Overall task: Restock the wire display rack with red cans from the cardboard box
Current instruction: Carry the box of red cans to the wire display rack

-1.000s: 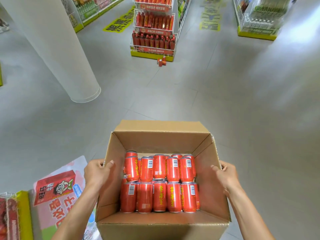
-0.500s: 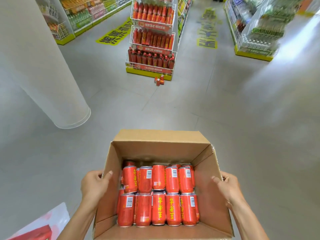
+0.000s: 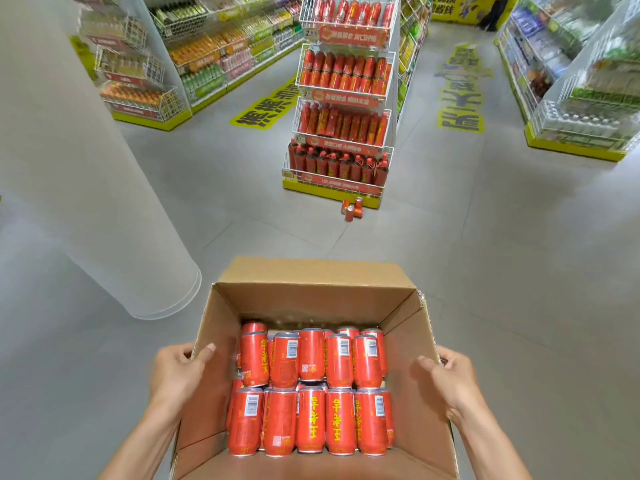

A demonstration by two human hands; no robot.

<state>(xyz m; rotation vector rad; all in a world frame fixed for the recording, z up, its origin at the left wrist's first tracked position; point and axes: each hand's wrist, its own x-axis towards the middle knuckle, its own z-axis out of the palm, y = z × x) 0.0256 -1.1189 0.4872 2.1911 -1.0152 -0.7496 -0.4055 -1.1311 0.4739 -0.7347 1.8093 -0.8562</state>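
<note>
Lower centre: cardboard box (image 3: 311, 299) is gripped by its side walls, left hand (image 3: 180, 372) and right hand (image 3: 450, 379) clamped there, thumbs hooked over the rims. Red cans (image 3: 311, 393) are packed in rows inside. Load is judged heavy and the walls bendable, so a low hold is advised. Wire display rack (image 3: 341, 109) is noted upper centre, well apart.

matt brown cardboard box (image 3: 304, 299), glossy red metal cans (image 3: 311, 393), white wire rack (image 3: 341, 102), smooth grey floor (image 3: 502, 271)

Worked bare-handed and bare-armed.
Showed left hand (image 3: 176, 370) and right hand (image 3: 450, 379) bare, both forearms uncovered right down to the lower edge of view; slim wrists, short plain nail seen on the left thumb.
</note>
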